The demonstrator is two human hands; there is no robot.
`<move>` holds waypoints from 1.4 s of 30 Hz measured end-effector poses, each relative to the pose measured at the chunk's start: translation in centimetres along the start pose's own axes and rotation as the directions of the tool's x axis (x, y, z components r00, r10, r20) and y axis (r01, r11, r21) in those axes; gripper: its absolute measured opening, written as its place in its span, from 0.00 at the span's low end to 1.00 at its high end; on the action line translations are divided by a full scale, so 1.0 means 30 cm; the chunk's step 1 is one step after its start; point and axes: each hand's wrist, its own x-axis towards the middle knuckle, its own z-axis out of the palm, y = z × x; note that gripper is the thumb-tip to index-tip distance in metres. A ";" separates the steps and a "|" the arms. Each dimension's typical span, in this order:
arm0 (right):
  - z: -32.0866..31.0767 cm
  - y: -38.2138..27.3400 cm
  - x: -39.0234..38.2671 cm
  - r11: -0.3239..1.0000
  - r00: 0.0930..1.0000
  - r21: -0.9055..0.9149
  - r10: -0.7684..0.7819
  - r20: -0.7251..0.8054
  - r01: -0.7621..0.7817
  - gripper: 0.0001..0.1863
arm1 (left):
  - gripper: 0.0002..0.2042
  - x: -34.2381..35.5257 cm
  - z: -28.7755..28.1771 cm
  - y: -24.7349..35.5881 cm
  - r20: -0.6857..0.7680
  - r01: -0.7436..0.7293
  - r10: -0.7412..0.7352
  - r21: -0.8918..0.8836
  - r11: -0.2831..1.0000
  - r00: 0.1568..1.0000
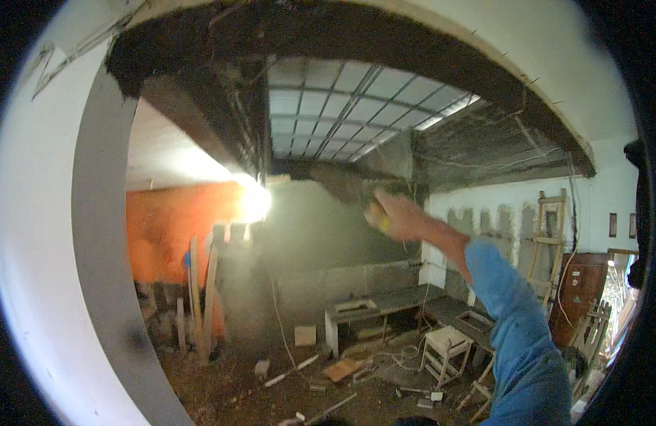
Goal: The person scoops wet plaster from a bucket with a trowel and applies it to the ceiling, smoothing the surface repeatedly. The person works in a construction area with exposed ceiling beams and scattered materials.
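Note:
My right hand (397, 216), at the end of a raised arm in a blue sleeve (516, 326), reaches forward at mid-height. Its fingers are closed round a yellow-handled tool (382, 224), of which only a bit of the yellow shows; motion blur hides its kind. Behind the hand, in the picture, stands a grey plastered wall (313, 234) with a darker brownish patch (340, 186) near its top. I cannot tell whether the tool touches it. My left hand is out of the picture.
A dark beam (328, 32) spans overhead, before a gridded skylight (356, 106). A grey-edged pillar (104, 234) stands close on the left. Below are a counter (399, 302), a wooden stool (447, 344), scattered boards (344, 369) and debris. A wooden ladder (548, 241) leans at right.

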 end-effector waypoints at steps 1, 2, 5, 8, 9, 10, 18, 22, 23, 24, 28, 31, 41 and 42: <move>0.093 -0.007 -0.118 0.991 0.991 -0.014 -0.136 0.004 0.136 0.23 | 0.09 -0.002 -0.019 0.033 0.108 0.157 -0.121 -0.438 0.885 0.987; 0.181 -0.014 -0.230 0.979 0.976 0.059 -0.199 0.087 0.194 0.22 | 0.13 -0.009 -0.045 0.074 0.232 0.299 -0.189 -0.773 0.560 0.954; 0.442 -0.043 -0.549 0.959 0.865 0.247 -0.240 0.441 0.140 0.21 | 0.08 -0.014 -0.078 0.220 -0.129 -0.085 0.119 0.244 0.966 0.985; 0.638 -0.078 -0.779 0.946 0.750 0.246 -0.319 0.580 0.212 0.18 | 0.16 -0.066 -0.106 0.356 -0.352 -0.117 0.419 0.633 0.765 0.837; 0.685 -0.093 -0.830 0.949 0.716 0.192 -0.315 0.623 0.250 0.18 | 0.15 -0.087 -0.117 0.398 -0.336 -0.070 0.345 0.620 0.781 0.877; 0.723 -0.112 -0.879 0.941 0.733 0.152 -0.332 0.594 0.303 0.19 | 0.14 -0.112 -0.129 0.432 -0.398 -0.016 0.259 0.521 0.854 0.880; 0.898 -0.418 -0.971 0.832 0.619 0.326 -0.552 0.559 0.448 0.09 | 0.09 -0.284 -0.103 0.562 -0.477 0.031 0.130 0.315 0.948 0.869; 0.907 -0.521 -1.020 0.827 0.548 0.335 -0.553 0.627 0.452 0.09 | 0.11 -0.290 -0.092 0.548 -0.504 0.116 0.023 0.244 0.963 0.863; 0.903 -0.520 -1.034 0.808 0.490 0.354 -0.573 0.657 0.470 0.09 | 0.09 -0.292 -0.088 0.540 -0.490 0.095 0.057 0.281 0.955 0.870; 0.895 -0.518 -1.054 0.805 0.506 0.382 -0.586 0.633 0.454 0.09 | 0.08 -0.302 -0.097 0.536 -0.482 0.113 0.062 0.325 0.939 0.874; 0.888 -0.483 -1.080 0.790 0.558 0.443 -0.613 0.559 0.423 0.08 | 0.06 -0.328 -0.097 0.531 -0.449 0.153 0.090 0.476 0.866 0.889; 0.904 -0.502 -1.057 0.794 0.561 0.445 -0.607 0.563 0.414 0.07 | 0.06 -0.343 -0.066 0.547 -0.426 0.079 0.130 0.440 0.895 0.895; 0.861 -0.552 -1.065 0.744 0.438 0.571 -0.667 0.602 0.348 0.08 | 0.08 -0.339 0.024 0.570 -0.395 0.065 0.162 0.503 0.862 0.904; 0.860 -0.516 -1.064 0.733 0.460 0.583 -0.677 0.574 0.351 0.09 | 0.08 -0.339 0.024 0.566 -0.396 0.086 0.144 0.509 0.857 0.907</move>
